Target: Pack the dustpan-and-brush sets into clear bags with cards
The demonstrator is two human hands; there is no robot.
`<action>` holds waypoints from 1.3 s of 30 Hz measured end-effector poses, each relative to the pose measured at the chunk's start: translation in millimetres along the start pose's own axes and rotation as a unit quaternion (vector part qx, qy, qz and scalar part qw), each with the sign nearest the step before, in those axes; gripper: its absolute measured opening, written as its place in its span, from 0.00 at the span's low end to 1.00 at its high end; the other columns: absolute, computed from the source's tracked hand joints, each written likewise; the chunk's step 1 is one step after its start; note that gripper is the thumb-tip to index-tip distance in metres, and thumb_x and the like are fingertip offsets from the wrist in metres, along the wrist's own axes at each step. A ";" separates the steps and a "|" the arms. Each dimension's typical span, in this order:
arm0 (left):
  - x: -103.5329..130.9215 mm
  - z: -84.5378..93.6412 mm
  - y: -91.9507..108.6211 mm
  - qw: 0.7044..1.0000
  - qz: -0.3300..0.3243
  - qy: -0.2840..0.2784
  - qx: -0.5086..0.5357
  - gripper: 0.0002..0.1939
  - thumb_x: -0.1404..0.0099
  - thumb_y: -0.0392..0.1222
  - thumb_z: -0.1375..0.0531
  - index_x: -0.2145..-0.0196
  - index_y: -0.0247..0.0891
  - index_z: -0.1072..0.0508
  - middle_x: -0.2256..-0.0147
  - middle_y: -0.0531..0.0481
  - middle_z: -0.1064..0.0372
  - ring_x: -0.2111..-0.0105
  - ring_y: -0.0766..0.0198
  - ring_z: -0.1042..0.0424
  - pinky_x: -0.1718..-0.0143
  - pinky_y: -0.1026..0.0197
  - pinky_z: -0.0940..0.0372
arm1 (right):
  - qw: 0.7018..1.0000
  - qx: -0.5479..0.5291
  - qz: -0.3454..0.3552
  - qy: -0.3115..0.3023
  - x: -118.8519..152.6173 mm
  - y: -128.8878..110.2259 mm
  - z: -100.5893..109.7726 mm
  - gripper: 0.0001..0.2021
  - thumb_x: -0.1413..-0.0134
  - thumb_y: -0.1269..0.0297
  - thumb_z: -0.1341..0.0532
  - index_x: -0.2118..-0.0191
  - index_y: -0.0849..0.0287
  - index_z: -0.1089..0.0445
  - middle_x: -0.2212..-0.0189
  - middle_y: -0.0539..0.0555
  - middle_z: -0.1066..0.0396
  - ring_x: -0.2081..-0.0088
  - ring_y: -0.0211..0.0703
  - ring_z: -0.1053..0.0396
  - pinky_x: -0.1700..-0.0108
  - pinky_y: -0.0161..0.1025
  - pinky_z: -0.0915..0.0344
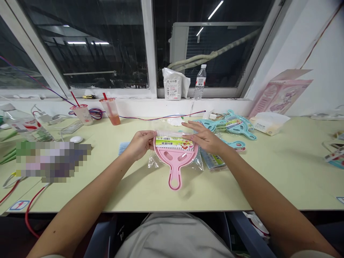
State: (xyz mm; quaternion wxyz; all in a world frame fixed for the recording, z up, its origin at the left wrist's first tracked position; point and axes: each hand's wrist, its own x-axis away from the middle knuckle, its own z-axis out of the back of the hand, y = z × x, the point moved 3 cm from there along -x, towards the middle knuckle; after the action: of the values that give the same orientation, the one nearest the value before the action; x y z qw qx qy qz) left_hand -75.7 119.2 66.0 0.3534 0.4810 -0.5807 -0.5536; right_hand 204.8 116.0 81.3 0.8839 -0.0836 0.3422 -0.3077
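A pink dustpan-and-brush set [175, 161] in a clear plastic bag is held just above the table, its handle pointing toward me. A green and yellow printed card [174, 142] lies across its wide end, above a row of bristles. My left hand [141, 144] is closed, pinching the upper left corner of the bag and pan. My right hand [205, 136] has its fingers stretched out and apart, touching the bag's folded top edge at the upper right. Under my right forearm lie more packaged pieces [214, 160], partly hidden. A light blue striped item [123, 147] shows beside my left wrist.
Several bagged teal dustpan sets [236, 125] are piled behind my right hand. A tissue pack [270, 123] and a pink box [282, 95] stand at the right. Drink cups [111, 111], a bottle [27, 123] and cables [161, 117] occupy the back and left.
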 end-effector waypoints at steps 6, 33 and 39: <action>-5.4 13.0 3.3 0.999 -0.023 0.026 0.009 0.15 0.41 0.48 0.31 0.67 0.30 0.22 0.71 0.41 0.24 0.72 0.58 0.24 0.72 0.59 0.29 | 0.996 -0.046 -0.043 0.057 1.4 14.1 11.6 0.18 0.29 0.55 0.48 0.52 0.40 0.20 0.34 0.42 0.37 0.31 0.53 0.45 0.29 0.62 0.48; -16.4 30.1 -2.6 0.988 -0.036 0.123 0.085 0.09 0.42 0.40 0.32 0.69 0.30 0.23 0.73 0.45 0.25 0.75 0.64 0.27 0.72 0.62 0.30 | 0.968 -0.198 -0.095 0.121 5.1 36.2 -4.0 0.19 0.32 0.49 0.44 0.44 0.47 0.23 0.35 0.51 0.34 0.34 0.53 0.38 0.42 0.53 0.32; -14.6 23.1 -11.5 0.984 -0.041 0.134 0.111 0.11 0.38 0.40 0.35 0.61 0.28 0.25 0.63 0.36 0.24 0.65 0.55 0.22 0.66 0.54 0.24 | 0.952 -0.011 -0.158 0.262 6.5 24.4 0.0 0.16 0.35 0.54 0.43 0.64 0.57 0.22 0.61 0.57 0.23 0.58 0.48 0.26 0.56 0.45 0.30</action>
State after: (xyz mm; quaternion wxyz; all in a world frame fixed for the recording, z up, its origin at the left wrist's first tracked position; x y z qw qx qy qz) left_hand -91.4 140.9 53.3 0.3490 0.6108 -0.5658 -0.4301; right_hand 220.4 131.6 68.9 0.7024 -0.0625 0.5475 -0.4505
